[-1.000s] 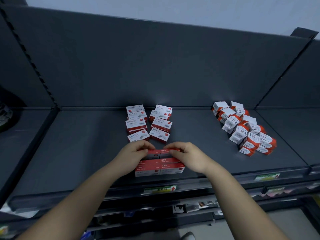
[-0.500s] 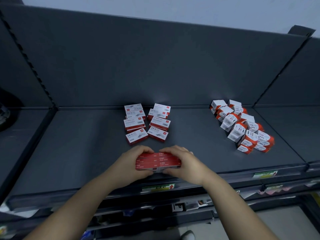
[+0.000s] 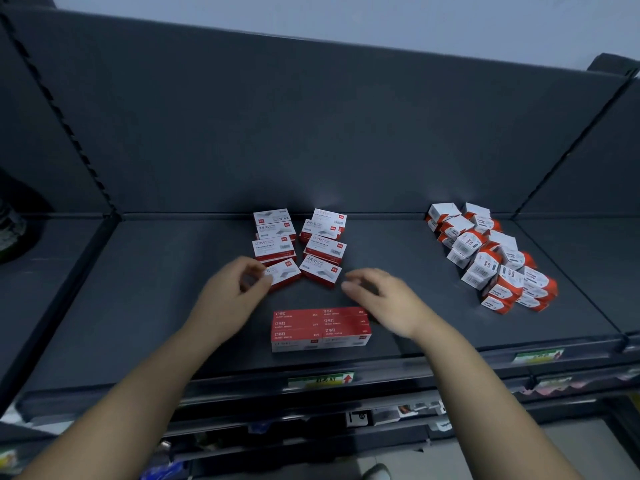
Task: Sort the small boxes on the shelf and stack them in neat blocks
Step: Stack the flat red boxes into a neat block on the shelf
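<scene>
Box heap (image 3: 491,258) right of block (image 3: 320,329)

1. The one head-worn camera is looking forward and steeply down, facing the dark shelf (image 3: 138,306) and its back panel (image 3: 311,133) nearly square-on
2. It is sitting near the shelf front: the left hand (image 3: 230,299) and right hand (image 3: 388,303) are showing mid-frame, with the forearms entering from the bottom corners
3. Its wide-angle lens is bending the shelf edges and taking in the left bay (image 3: 52,254), the right bay (image 3: 588,258), the lower shelves (image 3: 311,427) and a strip of wall (image 3: 381,15) along the top
</scene>
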Demonstrator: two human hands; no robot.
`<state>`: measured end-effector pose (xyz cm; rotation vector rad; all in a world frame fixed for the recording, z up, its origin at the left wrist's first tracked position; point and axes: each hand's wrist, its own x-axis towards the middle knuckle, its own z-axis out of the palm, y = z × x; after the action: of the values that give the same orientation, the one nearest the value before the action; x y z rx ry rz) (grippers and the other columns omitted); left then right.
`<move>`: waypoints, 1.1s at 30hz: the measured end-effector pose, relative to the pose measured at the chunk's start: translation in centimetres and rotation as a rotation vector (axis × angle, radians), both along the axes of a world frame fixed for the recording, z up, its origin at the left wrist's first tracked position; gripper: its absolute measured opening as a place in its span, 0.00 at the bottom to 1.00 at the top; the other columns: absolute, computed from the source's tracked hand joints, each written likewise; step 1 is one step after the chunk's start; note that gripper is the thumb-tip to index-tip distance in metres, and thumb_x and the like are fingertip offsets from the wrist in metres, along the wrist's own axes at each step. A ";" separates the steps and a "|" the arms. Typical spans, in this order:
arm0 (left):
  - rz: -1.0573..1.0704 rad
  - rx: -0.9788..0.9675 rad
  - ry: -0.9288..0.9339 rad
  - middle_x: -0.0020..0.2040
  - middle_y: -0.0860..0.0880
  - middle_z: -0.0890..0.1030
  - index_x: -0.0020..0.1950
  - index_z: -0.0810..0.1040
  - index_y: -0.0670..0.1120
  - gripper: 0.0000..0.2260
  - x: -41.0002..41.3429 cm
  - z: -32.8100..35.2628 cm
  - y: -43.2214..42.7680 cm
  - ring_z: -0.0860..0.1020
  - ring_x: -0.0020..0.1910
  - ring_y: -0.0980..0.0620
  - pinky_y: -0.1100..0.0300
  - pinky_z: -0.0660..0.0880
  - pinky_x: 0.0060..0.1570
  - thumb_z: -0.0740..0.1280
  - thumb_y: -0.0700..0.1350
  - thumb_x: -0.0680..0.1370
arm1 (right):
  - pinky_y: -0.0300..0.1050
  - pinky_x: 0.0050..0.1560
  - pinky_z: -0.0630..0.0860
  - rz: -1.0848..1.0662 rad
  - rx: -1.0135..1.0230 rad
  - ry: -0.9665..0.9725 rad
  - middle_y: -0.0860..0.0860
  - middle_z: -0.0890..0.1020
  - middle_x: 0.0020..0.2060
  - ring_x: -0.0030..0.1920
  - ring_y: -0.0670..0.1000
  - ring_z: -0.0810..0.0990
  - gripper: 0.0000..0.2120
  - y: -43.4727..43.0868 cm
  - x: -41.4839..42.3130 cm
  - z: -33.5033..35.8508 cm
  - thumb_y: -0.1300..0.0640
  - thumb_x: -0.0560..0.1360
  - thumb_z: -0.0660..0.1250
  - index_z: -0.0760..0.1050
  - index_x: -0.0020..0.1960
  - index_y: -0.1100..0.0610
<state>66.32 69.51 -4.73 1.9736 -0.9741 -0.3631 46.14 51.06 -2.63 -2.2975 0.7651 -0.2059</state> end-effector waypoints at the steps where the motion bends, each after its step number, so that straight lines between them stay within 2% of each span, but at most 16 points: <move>1: 0.049 0.071 -0.040 0.51 0.54 0.79 0.53 0.77 0.52 0.08 0.8 -0.3 -0.2 0.78 0.47 0.54 0.57 0.74 0.48 0.70 0.51 0.76 | 0.44 0.58 0.71 -0.038 -0.040 0.055 0.49 0.80 0.53 0.57 0.50 0.77 0.18 -0.5 0.7 0.4 0.42 0.77 0.65 0.78 0.60 0.52; 3: 0.082 0.226 -0.083 0.54 0.50 0.77 0.56 0.77 0.49 0.15 1.9 -0.9 -0.7 0.77 0.50 0.53 0.57 0.73 0.51 0.72 0.54 0.74 | 0.43 0.51 0.72 -0.086 -0.100 0.183 0.50 0.80 0.51 0.53 0.52 0.77 0.17 -1.2 2.2 0.7 0.44 0.77 0.66 0.78 0.58 0.55; 5: 0.063 0.308 -0.119 0.58 0.49 0.74 0.61 0.76 0.48 0.22 2.1 -1.2 -1.2 0.76 0.55 0.52 0.57 0.73 0.55 0.73 0.58 0.72 | 0.45 0.47 0.73 -0.100 -0.134 0.275 0.50 0.78 0.48 0.52 0.53 0.78 0.17 -1.4 3.8 0.6 0.41 0.76 0.67 0.78 0.54 0.54; 9: 0.054 0.318 -0.165 0.61 0.51 0.71 0.65 0.76 0.49 0.25 1.4 -1.3 -2.0 0.74 0.59 0.52 0.59 0.71 0.55 0.73 0.58 0.72 | 0.46 0.46 0.75 -0.109 -0.212 0.348 0.52 0.76 0.54 0.53 0.53 0.77 0.20 -1.0 6.3 0.2 0.39 0.74 0.68 0.78 0.58 0.52; 11: 0.071 0.284 -0.135 0.61 0.51 0.72 0.64 0.76 0.49 0.24 1.2 -1.4 -2.1 0.74 0.58 0.53 0.60 0.71 0.54 0.74 0.56 0.72 | 0.42 0.35 0.71 -0.115 -0.245 0.352 0.51 0.79 0.49 0.46 0.52 0.77 0.14 -0.7 6.6 0.5 0.40 0.74 0.69 0.75 0.46 0.51; 13: 0.075 0.225 -0.085 0.58 0.52 0.74 0.62 0.76 0.50 0.22 1.1 -1.4 -1.8 0.74 0.54 0.55 0.61 0.71 0.52 0.75 0.53 0.71 | 0.42 0.30 0.66 -0.105 -0.259 0.351 0.47 0.78 0.40 0.40 0.50 0.76 0.16 -0.6 6.2 0.7 0.41 0.73 0.71 0.69 0.37 0.48; 15: 0.062 0.132 -0.011 0.54 0.55 0.77 0.59 0.77 0.52 0.18 1.1 -1.3 -1.5 0.76 0.46 0.60 0.65 0.70 0.45 0.76 0.50 0.71 | 0.41 0.31 0.66 -0.063 -0.237 0.294 0.42 0.74 0.36 0.40 0.48 0.75 0.16 -0.8 5.5 0.8 0.44 0.72 0.73 0.66 0.36 0.46; 17: 0.040 0.021 0.144 0.50 0.58 0.81 0.56 0.76 0.53 0.15 1.0 -0.9 -1.2 0.79 0.43 0.62 0.69 0.71 0.42 0.76 0.46 0.72 | 0.37 0.33 0.68 -0.037 -0.137 0.181 0.41 0.76 0.38 0.40 0.46 0.77 0.15 -1.0 4.8 0.6 0.49 0.70 0.76 0.68 0.41 0.46; 19: 0.023 -0.063 0.301 0.47 0.57 0.84 0.55 0.75 0.52 0.15 1.0 -0.5 -1.1 0.81 0.43 0.64 0.70 0.74 0.43 0.75 0.43 0.73 | 0.37 0.34 0.69 -0.060 0.000 0.063 0.45 0.80 0.37 0.36 0.45 0.78 0.15 -1.2 4.4 0.4 0.53 0.70 0.77 0.70 0.44 0.50; 20: 0.013 -0.091 0.358 0.47 0.55 0.84 0.56 0.75 0.51 0.15 1.1 -0.4 -1.1 0.82 0.44 0.63 0.67 0.75 0.46 0.75 0.41 0.73 | 0.38 0.34 0.70 -0.081 0.076 0.011 0.47 0.81 0.36 0.33 0.45 0.77 0.14 -1.3 4.2 0.4 0.54 0.71 0.77 0.71 0.44 0.51; 23: -0.038 -0.178 0.503 0.50 0.49 0.85 0.57 0.75 0.49 0.16 1.0 0.2 -1.3 0.84 0.49 0.50 0.56 0.80 0.49 0.72 0.36 0.74 | 0.41 0.34 0.75 -0.125 0.313 -0.164 0.51 0.82 0.34 0.32 0.47 0.79 0.10 -1.2 3.7 0.4 0.59 0.73 0.74 0.72 0.46 0.55; 25: -0.068 -0.252 0.609 0.52 0.46 0.85 0.58 0.75 0.50 0.17 0.7 0.8 -1.5 0.84 0.48 0.46 0.57 0.81 0.46 0.70 0.33 0.75 | 0.45 0.36 0.77 -0.140 0.446 -0.289 0.55 0.82 0.36 0.34 0.51 0.81 0.08 -1.2 3.2 0.8 0.62 0.75 0.72 0.72 0.47 0.56; 28: -0.132 -0.324 0.676 0.53 0.45 0.84 0.60 0.75 0.50 0.18 0.3 2.0 -1.8 0.84 0.48 0.47 0.59 0.80 0.43 0.68 0.32 0.75 | 0.45 0.36 0.79 -0.120 0.531 -0.407 0.60 0.82 0.39 0.34 0.53 0.83 0.07 -1.0 2.3 1.9 0.64 0.76 0.69 0.72 0.49 0.58; 33: -0.189 -0.370 0.706 0.51 0.46 0.85 0.60 0.76 0.52 0.18 -0.4 3.4 -2.5 0.84 0.43 0.50 0.62 0.79 0.39 0.67 0.32 0.76 | 0.43 0.32 0.79 -0.151 0.617 -0.554 0.54 0.81 0.35 0.32 0.55 0.83 0.05 -0.5 1.3 3.3 0.65 0.77 0.67 0.72 0.50 0.59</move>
<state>65.96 67.01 -1.34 1.2708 -0.6951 -0.8502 47.41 50.54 0.70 -1.4985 0.5987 -0.5614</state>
